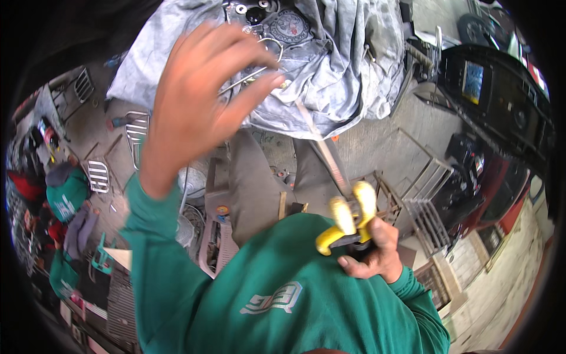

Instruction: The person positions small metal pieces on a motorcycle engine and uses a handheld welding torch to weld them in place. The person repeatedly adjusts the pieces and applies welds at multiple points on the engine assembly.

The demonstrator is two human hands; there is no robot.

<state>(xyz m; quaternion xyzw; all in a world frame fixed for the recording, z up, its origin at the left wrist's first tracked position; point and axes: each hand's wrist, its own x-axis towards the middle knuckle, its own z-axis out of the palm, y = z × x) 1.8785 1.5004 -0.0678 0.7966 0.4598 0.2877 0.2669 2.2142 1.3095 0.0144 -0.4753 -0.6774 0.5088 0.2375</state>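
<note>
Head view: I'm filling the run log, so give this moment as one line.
left hand: raised, fingers on wire ring | right hand: holds yellow-handled pliers | grey cloth: behind ring
</note>
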